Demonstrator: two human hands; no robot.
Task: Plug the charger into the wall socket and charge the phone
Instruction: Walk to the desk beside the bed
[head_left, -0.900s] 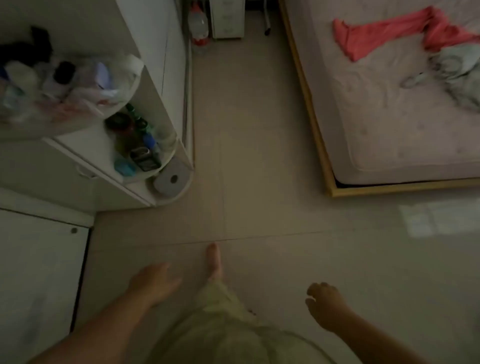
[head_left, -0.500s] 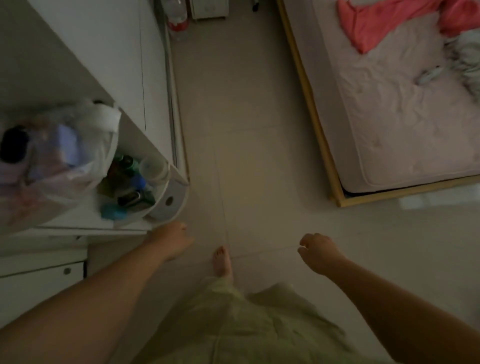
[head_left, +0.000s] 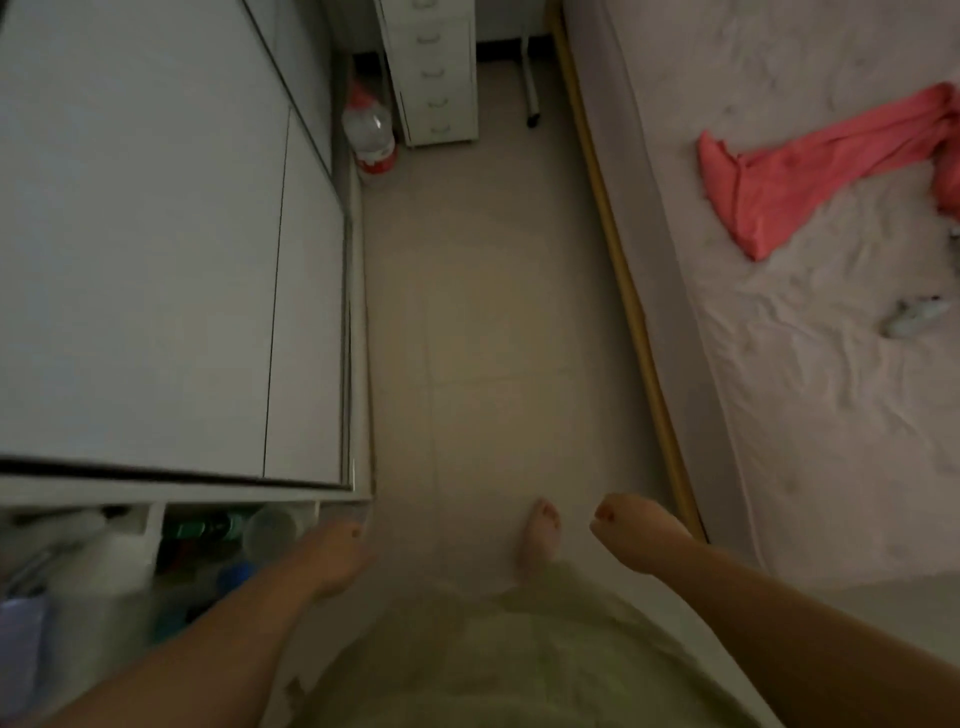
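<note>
Status: task at its outset, as judged from the scene; no charger, phone or wall socket can be identified anywhere in view, so fetching, plugging in and connecting all remain. Hands: left hand (head_left: 335, 558) empty, fingers loosely open, beside the shelf (head_left: 234, 540) of bottles; right hand (head_left: 631, 535) empty, fingers curled loosely inward, holding nothing, the two well apart above the floor (head_left: 493, 338). Surroundings: white wardrobe (head_left: 156, 234), drawer unit (head_left: 441, 78), water bottle (head_left: 371, 135), bed (head_left: 779, 364) bearing a pink garment (head_left: 779, 182) and a small pale item (head_left: 911, 316), too blurred to identify.
</note>
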